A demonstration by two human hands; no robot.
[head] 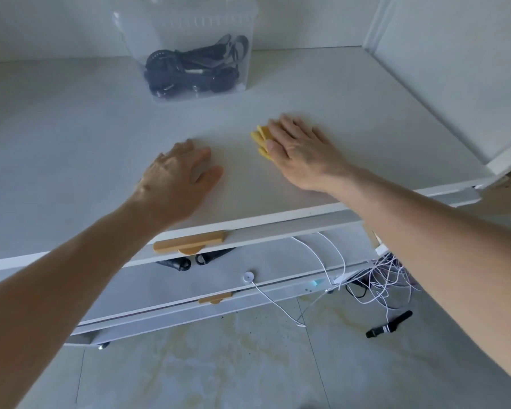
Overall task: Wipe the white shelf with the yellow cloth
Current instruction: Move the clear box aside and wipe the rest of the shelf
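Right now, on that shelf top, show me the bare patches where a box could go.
The white shelf is bare left of the left hand, and also right of the right hand, which presses the yellow cloth. The back middle holds the clear bin.

Soft, cool daylight is filling the scene evenly, leaving only faint shadows under the hands on the white shelf point(86, 149), while the left hand point(177, 178) is smearing with motion blur and the wide lens is bending straight lines toward the frame's edges.
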